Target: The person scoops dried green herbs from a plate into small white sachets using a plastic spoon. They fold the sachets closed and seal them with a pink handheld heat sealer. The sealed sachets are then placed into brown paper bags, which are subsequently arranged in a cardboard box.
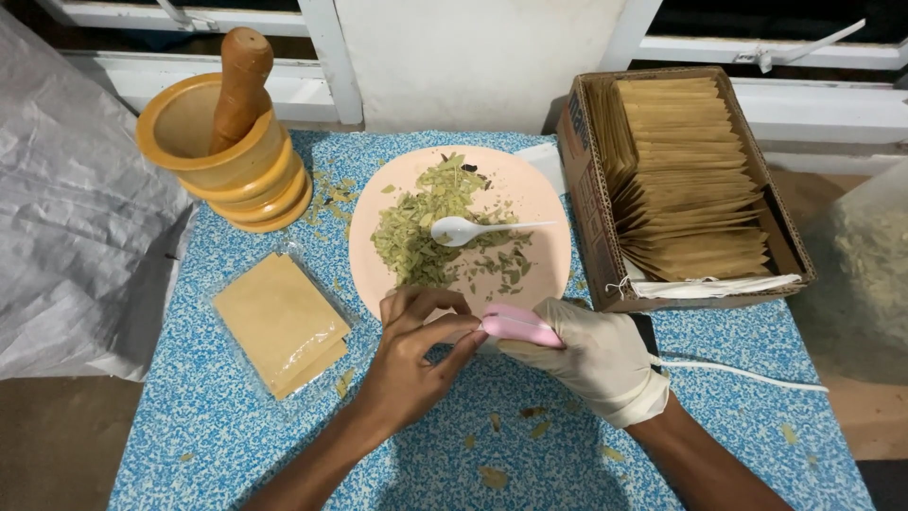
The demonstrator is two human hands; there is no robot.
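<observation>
My bare left hand point(416, 350) and my right hand point(591, 360), which wears a whitish glove, meet over the near edge of a pink plate point(544, 203). Both pinch a small pink object point(518, 326), held level between them; what it is cannot be told. The plate carries a heap of dried green leaf pieces point(426, 227) and a white plastic spoon point(463, 230) lying on the leaves. A stack of flat tan sachets in clear wrap point(279, 322) lies left of my left hand.
A wooden mortar with pestle point(222, 142) stands at the back left. A cardboard box of tan sachets point(686, 180) sits at the right. Grey sacking point(66, 218) hangs at the left, a white cord point(747, 374) trails right. Leaf bits dot the blue patterned tablecloth point(218, 426).
</observation>
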